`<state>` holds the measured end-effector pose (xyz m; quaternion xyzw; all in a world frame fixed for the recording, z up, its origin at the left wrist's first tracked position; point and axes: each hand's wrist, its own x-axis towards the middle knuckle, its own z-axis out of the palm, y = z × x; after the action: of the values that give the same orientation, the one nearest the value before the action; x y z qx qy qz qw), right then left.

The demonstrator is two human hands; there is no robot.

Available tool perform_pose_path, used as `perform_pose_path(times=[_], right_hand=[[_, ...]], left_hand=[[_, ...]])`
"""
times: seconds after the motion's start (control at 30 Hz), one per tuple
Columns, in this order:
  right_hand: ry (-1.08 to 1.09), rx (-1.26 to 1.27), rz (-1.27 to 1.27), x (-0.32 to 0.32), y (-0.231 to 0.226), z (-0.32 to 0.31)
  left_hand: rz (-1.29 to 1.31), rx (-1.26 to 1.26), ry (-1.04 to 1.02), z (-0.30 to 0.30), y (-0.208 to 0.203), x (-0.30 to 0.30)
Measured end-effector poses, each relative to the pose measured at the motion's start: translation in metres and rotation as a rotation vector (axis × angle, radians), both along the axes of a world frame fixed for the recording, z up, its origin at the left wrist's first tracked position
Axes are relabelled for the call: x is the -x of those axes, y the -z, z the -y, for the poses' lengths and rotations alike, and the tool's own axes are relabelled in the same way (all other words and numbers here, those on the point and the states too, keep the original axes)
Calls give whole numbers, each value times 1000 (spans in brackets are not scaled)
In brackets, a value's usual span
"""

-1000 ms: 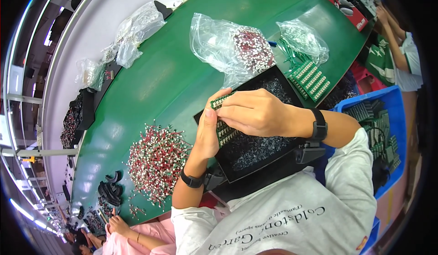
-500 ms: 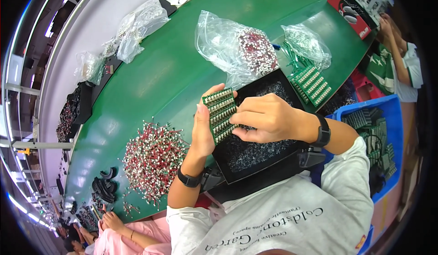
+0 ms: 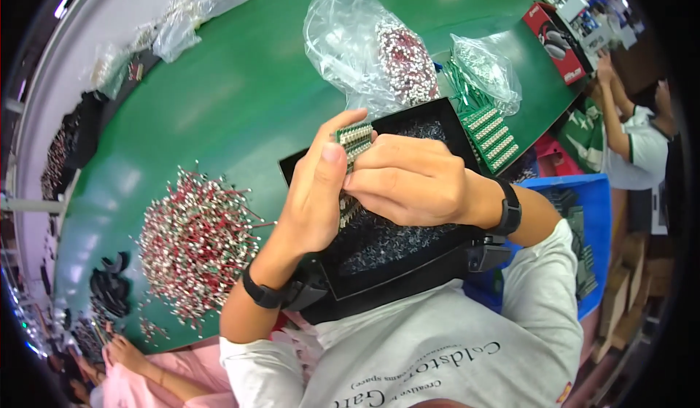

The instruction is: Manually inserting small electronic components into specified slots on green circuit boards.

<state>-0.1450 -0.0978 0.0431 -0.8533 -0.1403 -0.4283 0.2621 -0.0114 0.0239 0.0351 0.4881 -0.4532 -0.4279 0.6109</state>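
Above a black tray (image 3: 453, 120), I hold a green circuit board panel (image 3: 355, 135) with rows of small pale connectors. My left hand (image 3: 315, 193) is closed round its left edge, thumb in front. My right hand (image 3: 415, 182) is closed at the panel's right side, its bent fingers pressed against the board and covering its middle. The right fingertips are partly hidden. Small clear and dark bits (image 3: 394, 244) lie spread in the tray. To the left of my left hand is a heap of red-and-white wire leads (image 3: 197, 247).
Beyond the tray lie a clear bag (image 3: 343, 43) of wire leads and several green board panels (image 3: 492, 138) by another bag. A blue bin (image 3: 594, 247) of boards stands at right. People sit on both sides; a red box (image 3: 555, 43) is far right.
Both hands have come closer together, and the right one now covers more of the panel. The panel is tilted more. The view has shifted, moving the wire heap left in it.
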Motion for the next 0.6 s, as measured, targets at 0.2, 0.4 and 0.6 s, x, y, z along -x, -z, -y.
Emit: perform_pose_path(times=[0.2,0.4,0.6], right_hand=[[-1,2,9,9,2,5],[60,-27,-32,3,3,3],[47,-19,14,-1,5,2]], left_hand=[[-291,-11,-30,3,6,-2],[-136,-7,-35,2,1,6],[-44,29,1,2,4,2]])
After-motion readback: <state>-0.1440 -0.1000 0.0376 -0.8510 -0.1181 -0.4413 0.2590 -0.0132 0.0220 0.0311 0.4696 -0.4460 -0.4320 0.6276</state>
